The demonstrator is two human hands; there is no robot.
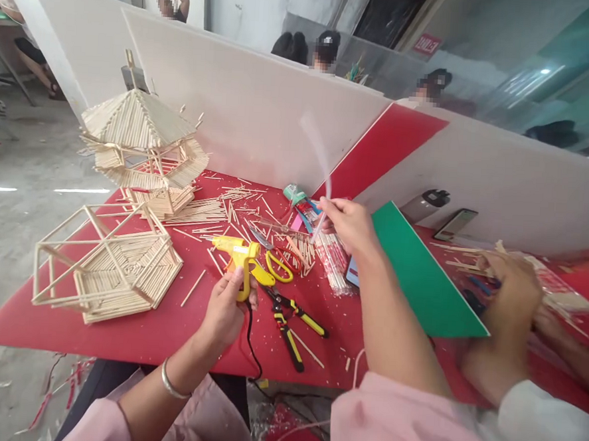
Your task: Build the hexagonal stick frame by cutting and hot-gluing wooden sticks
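My left hand [232,296] is wrapped round the handle of a yellow glue gun [237,249], its nozzle pointing left above the red tabletop. Between the fingers of my right hand [347,218] is a translucent glue stick [322,145], long and bent, blurred at its upper end. Yellow-handled scissors [278,263] lie just beyond the glue gun. Close to my left hand rest black-and-yellow pliers [291,320]. On the left stand an open stick frame on a polygonal base [121,273] and a roofed stick pavilion [138,121].
Loose wooden sticks [200,211] are strewn over the red table [168,336]. Packaged sticks [332,263] lie beneath my right hand. A green board [421,275] leans at right, beside a co-worker's hands [513,277]. White panels [242,104] border the back.
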